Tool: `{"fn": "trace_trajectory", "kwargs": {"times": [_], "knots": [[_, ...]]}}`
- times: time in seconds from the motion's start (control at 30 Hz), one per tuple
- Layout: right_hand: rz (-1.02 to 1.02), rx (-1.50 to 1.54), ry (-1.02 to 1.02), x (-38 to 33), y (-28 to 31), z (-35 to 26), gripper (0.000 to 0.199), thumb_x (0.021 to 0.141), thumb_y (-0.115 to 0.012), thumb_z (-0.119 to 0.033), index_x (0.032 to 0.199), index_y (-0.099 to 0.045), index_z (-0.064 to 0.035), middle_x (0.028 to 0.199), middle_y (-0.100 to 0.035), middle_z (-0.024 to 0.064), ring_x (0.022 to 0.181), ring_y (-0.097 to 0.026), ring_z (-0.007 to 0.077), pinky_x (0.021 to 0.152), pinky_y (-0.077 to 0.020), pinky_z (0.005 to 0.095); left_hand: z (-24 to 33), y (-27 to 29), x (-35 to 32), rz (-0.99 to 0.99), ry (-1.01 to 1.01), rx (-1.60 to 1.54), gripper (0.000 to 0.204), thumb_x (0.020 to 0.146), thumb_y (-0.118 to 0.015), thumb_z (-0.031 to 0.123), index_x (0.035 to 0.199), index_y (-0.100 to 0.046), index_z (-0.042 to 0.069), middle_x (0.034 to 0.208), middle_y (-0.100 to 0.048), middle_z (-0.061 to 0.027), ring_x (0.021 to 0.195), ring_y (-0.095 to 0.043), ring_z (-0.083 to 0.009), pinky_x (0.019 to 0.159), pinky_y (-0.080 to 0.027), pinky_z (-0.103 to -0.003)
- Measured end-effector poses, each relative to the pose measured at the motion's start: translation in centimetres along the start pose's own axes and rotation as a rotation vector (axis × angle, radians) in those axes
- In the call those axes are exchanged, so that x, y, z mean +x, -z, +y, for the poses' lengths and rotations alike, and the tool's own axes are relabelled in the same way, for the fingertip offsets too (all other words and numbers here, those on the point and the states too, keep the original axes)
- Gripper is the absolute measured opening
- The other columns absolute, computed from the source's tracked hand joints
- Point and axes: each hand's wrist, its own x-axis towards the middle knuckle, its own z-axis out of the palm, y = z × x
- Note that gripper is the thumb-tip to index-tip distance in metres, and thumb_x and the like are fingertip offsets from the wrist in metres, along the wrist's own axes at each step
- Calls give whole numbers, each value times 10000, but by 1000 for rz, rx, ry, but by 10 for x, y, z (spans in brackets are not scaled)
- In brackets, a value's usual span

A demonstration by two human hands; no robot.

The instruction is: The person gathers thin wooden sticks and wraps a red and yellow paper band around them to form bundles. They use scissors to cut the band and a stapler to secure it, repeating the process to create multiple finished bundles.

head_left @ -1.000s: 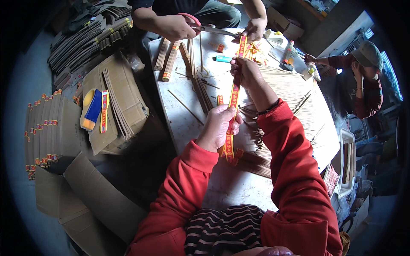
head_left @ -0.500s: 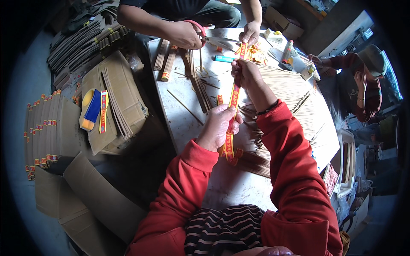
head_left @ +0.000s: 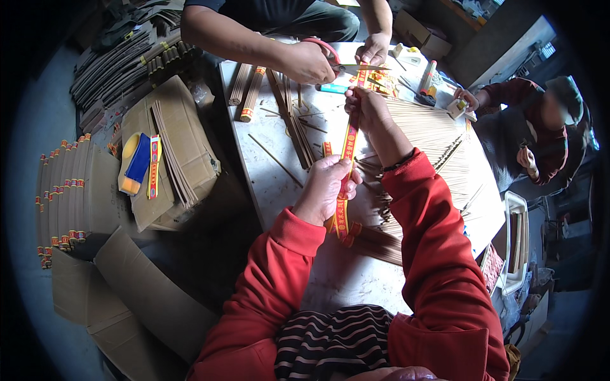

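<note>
A red and yellow paper label strip (head_left: 349,143) is stretched between my hands above the table. My left hand (head_left: 326,185) pinches it lower down, and the loose end hangs below that hand. Farther up, my right hand (head_left: 370,109) is closed on the same strip. A person across the table grips the far end with one hand (head_left: 373,49). That person's other hand (head_left: 311,63) holds red-handled scissors (head_left: 365,68), with the blades over the strip just beyond my right hand. Bundled brown incense sticks (head_left: 375,242) lie beside the hanging end.
Many loose sticks (head_left: 422,124) cover the table's right side. Wrapped bundles (head_left: 253,95) and a turquoise object (head_left: 333,87) lie toward the back. Cardboard (head_left: 146,197) at left carries a blue and yellow item (head_left: 136,162). Another person (head_left: 540,127) sits at right near a white bin (head_left: 516,247).
The scissors have moved right, so their blades now lie across the strip's far part. My hands stay almost still. At right, the other person has shifted, lowered one hand and now holds a small whitish object.
</note>
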Motion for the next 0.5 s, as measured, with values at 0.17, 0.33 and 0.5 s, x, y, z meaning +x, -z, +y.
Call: {"fn": "trace_trajectory", "kwargs": {"times": [0.17, 0.33, 0.5], "knots": [[6, -1, -4, 0, 1, 0, 104, 871, -309, -92, 846, -379, -19, 645, -434, 53, 459, -323, 94, 431, -328, 213, 0, 0, 1, -2, 2, -4, 112, 857, -454, 117, 829, -478, 11, 648, -514, -82, 461, -430, -99, 436, -374, -222], [4, 1, -6, -1, 0, 0, 107, 873, -308, -98, 844, -376, -21, 645, -434, 52, 459, -324, 94, 429, -326, 212, 0, -1, 0, -1, 0, -10, 115, 858, -453, 119, 825, -476, 11, 648, -513, -84, 462, -430, -98, 436, -375, -222], [-9, -8, -10, 1, 2, -1, 122, 879, -303, -113, 846, -377, -22, 644, -433, 50, 457, -321, 93, 427, -323, 209, 0, 0, 1, -3, 3, -12, 119, 859, -454, 122, 822, -476, 12, 650, -513, -83, 463, -430, -97, 435, -375, -222]]}}
